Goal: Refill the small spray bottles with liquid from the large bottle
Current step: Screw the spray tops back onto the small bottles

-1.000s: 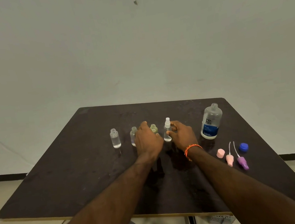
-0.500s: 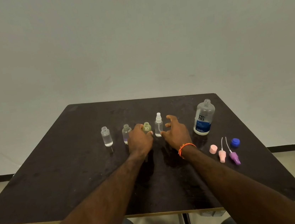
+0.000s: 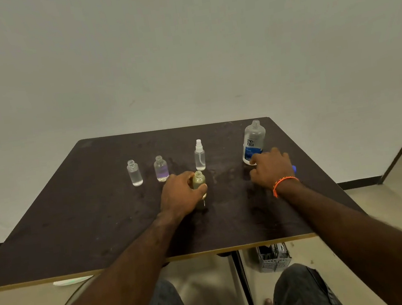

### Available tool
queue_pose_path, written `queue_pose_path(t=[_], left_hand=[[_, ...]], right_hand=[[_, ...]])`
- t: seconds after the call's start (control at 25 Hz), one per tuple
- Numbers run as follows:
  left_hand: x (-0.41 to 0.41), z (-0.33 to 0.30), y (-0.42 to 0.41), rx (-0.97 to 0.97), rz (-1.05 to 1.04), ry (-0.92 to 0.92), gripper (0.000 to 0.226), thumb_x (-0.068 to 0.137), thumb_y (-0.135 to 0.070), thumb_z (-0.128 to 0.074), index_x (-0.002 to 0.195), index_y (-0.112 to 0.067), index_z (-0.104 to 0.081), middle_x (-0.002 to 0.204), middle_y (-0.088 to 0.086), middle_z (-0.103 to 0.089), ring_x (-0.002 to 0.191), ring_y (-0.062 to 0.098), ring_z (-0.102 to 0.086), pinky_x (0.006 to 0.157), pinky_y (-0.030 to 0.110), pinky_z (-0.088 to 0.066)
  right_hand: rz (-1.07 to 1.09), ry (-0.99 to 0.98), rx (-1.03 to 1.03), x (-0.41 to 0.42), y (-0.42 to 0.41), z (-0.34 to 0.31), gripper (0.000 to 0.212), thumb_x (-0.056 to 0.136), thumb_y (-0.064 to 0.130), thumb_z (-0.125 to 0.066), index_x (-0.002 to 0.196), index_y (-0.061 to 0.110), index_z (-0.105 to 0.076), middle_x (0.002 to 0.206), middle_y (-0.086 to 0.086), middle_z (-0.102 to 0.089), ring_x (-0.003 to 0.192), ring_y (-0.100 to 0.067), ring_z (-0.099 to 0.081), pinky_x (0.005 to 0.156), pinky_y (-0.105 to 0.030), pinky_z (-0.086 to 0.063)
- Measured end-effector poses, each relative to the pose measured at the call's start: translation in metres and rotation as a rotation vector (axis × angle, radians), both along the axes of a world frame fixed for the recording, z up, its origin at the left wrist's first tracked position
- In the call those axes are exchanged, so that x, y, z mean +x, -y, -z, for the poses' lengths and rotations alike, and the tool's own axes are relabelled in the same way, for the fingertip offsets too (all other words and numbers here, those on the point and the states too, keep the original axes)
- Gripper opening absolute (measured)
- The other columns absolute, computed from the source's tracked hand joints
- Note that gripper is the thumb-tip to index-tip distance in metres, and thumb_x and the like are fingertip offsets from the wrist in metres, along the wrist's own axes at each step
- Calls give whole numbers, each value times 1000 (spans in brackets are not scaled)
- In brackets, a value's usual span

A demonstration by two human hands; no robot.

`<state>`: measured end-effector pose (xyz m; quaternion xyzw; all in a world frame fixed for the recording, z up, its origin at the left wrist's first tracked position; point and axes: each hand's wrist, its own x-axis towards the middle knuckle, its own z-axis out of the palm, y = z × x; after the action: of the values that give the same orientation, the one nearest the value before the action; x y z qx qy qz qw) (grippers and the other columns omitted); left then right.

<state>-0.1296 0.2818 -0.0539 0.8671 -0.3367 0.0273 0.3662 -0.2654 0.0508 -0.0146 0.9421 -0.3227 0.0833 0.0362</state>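
Observation:
Three small bottles stand in a row on the dark table [image 3: 81,217]: an uncapped clear bottle [image 3: 135,173], an uncapped purple-tinted bottle [image 3: 161,168] and a clear bottle with a white spray head [image 3: 199,155]. My left hand [image 3: 180,195] grips a small uncapped green bottle [image 3: 199,181], upright on the table in front of the row. The large bottle [image 3: 253,142], clear with a blue label and no cap, stands at the back right. My right hand [image 3: 270,168] lies palm down just in front of its base, with its fingertips hidden.
A blue cap [image 3: 293,168] peeks out behind my right hand; the other loose spray heads are hidden under it. Below the table's near edge are a black table leg [image 3: 243,281], a grey basket [image 3: 273,257] and my knees.
My left hand drew the green bottle out of the row toward me. My right hand left the spray-head bottle and moved right, to the large bottle's base and over the loose caps.

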Motion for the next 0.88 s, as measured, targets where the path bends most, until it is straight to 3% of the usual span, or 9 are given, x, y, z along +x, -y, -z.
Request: queue_pose_path(t=[0.12, 0.28, 0.4, 0.56, 0.76, 0.88], left_hand=[[-6, 0, -9, -30, 50, -17, 33, 81, -40, -81, 108, -22, -78, 92, -8, -77, 85, 11, -69, 79, 31, -56], [-11, 2, -14, -78, 106, -17, 33, 83, -38, -80, 112, -22, -80, 98, -11, -80, 88, 5, -71, 86, 32, -58], [-11, 6, -15, -90, 103, -32, 41, 80, -49, -74, 114, -26, -80, 100, -13, -80, 92, 4, -72, 88, 38, -60], [-7, 11, -14, -81, 95, -28, 44, 81, -52, -77, 117, -28, -78, 103, -13, -80, 96, 4, -71, 92, 40, -59], [-5, 15, -13, -57, 82, -48, 69, 76, -70, -64, 127, -26, -75, 110, -10, -78, 104, 9, -68, 94, 43, -58], [-4, 16, -13, -57, 79, -54, 62, 78, -67, -69, 124, -27, -76, 109, -10, -78, 103, 8, -68, 95, 41, -58]], right_hand=[[70, -190, 17, -12, 7, -7, 35, 85, 47, -53, 111, 28, -67, 108, -1, -67, 117, -27, -47, 97, -48, -34], [49, -243, -24, -16, 3, 2, 31, 90, 40, -56, 117, 31, -68, 113, -1, -68, 121, -26, -45, 98, -49, -33], [-19, -94, 24, -6, -8, -2, 28, 91, 39, -56, 114, 27, -64, 115, -4, -67, 115, -26, -51, 97, -47, -38], [-397, 236, 420, 14, -52, -33, 28, 92, 34, -67, 116, 20, -65, 111, 0, -70, 100, -15, -64, 89, -34, -53], [-627, 181, 354, 38, -94, -43, 31, 92, 21, -65, 123, 21, -67, 117, 0, -71, 100, -15, -65, 91, -35, -54], [-609, 123, 289, 45, -98, -40, 31, 92, 19, -63, 123, 20, -68, 118, -3, -71, 104, -20, -66, 92, -38, -53]])
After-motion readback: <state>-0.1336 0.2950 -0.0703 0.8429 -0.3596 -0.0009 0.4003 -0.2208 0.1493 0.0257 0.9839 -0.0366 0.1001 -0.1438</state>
